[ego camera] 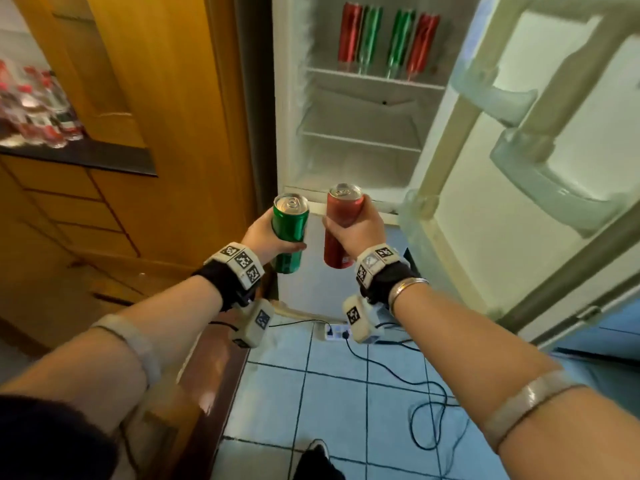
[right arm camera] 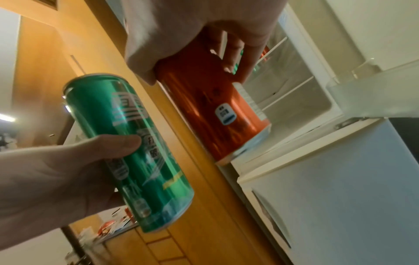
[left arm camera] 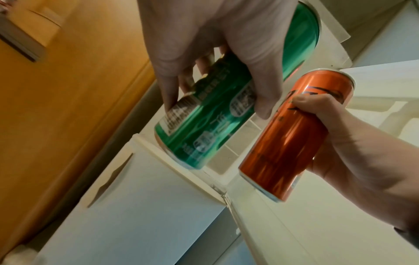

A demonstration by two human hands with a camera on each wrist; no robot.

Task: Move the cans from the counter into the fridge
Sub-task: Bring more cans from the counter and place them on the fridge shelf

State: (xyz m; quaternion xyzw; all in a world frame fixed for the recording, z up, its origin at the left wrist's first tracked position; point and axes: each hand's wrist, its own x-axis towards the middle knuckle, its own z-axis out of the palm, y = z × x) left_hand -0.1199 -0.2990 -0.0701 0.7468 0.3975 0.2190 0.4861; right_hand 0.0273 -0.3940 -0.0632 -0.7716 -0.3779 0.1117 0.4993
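My left hand (ego camera: 266, 233) grips a green can (ego camera: 290, 225) upright, fingers wrapped round its middle. My right hand (ego camera: 360, 230) holds a red can (ego camera: 341, 220) the same way. Both cans hover side by side just in front of the open fridge (ego camera: 360, 133), below its lowest shelf. In the left wrist view the green can (left arm camera: 204, 125) lies under my fingers, the red can (left arm camera: 288, 143) beside it. The right wrist view shows the red can (right arm camera: 215, 111) in my grasp and the green can (right arm camera: 133, 148) to its left. Several red and green cans (ego camera: 388, 39) stand on the fridge's top shelf.
The fridge door (ego camera: 540, 150) stands wide open on the right with its door bins. A wooden cabinet (ego camera: 166, 116) flanks the fridge on the left, beside a dark counter (ego camera: 86, 157) with bottles (ego camera: 38, 109). A power strip (ego camera: 337, 330) and cables lie on the tiled floor.
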